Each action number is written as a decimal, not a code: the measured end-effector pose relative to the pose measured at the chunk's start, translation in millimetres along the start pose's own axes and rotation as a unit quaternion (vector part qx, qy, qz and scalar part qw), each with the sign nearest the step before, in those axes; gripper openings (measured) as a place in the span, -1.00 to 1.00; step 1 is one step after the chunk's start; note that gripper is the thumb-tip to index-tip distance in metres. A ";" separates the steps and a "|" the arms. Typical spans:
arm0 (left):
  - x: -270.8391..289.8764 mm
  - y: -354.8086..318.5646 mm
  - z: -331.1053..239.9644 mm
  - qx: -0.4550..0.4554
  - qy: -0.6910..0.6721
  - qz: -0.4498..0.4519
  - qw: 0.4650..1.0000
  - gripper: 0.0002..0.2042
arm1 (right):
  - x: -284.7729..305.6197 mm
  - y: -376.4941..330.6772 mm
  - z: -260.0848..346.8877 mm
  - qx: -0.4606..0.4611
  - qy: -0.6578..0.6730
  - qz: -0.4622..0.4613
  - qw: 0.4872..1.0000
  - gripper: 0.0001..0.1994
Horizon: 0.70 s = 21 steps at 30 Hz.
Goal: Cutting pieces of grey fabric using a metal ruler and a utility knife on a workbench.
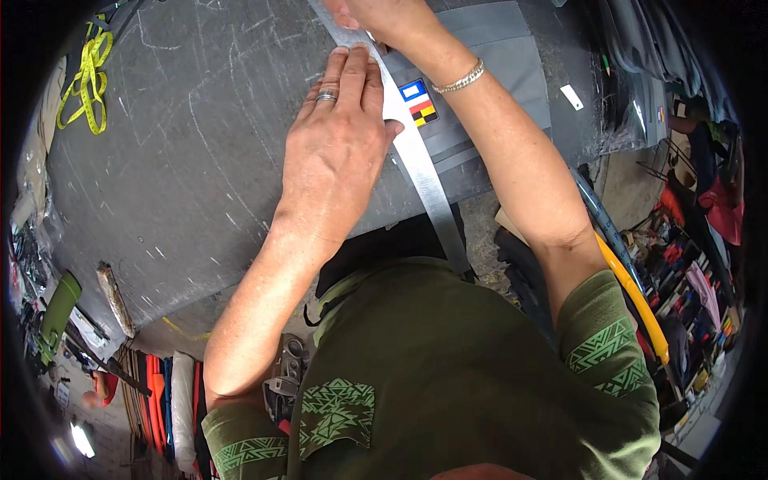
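A long metal straightedge (pixel 426 174) runs from the table's far edge down past its near edge, close to my body. My left hand (pixel 340 120) lies on it with fingers stretched out, the fingertips pressing its upper part and the thumb at its right side. Just beyond, my right hand (pixel 392 22) is over the straightedge, its fingers curled and partly cut off by the top of the picture. What it holds is hidden. Under and right of the straightedge lies grey sheet material (pixel 488 76), bearing a small patch of coloured flags (pixel 418 102).
The dark worktable (pixel 184 160) has a scratched surface. A yellow measuring tape (pixel 92 76) lies loosely coiled at far left. A small white tag (pixel 571 98) and dark draped material (pixel 664 40) are at right. Rolls of material (pixel 182 408) stand below left; a yellow tube (pixel 628 292) is at lower right.
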<state>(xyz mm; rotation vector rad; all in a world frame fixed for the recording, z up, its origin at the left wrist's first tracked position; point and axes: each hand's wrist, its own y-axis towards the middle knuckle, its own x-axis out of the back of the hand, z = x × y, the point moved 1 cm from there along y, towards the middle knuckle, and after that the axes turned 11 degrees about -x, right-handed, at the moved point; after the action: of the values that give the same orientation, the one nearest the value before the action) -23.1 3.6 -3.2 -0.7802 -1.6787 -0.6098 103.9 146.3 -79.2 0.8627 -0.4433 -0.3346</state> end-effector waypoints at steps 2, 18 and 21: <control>-2.7 -12.8 7.7 0.020 0.004 0.006 1.000 -0.35 | -5.9 32.7 56.1 -0.338 0.017 0.111 0.934 -0.59; -3.3 -4.4 1.7 0.020 -0.056 -0.054 0.997 -0.24 | 16.2 24.9 25.5 -0.631 0.382 0.143 0.660 -0.47; -10.6 3.8 -7.9 0.012 -0.058 -0.107 0.992 -0.22 | 67.6 20.3 -1.2 -0.536 0.408 0.119 0.729 -0.49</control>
<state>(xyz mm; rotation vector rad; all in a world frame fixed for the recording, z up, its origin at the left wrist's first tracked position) -13.6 -1.7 -11.7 -0.6324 -1.8888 -0.7020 164.7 128.8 -47.9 -0.2556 0.4810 0.0852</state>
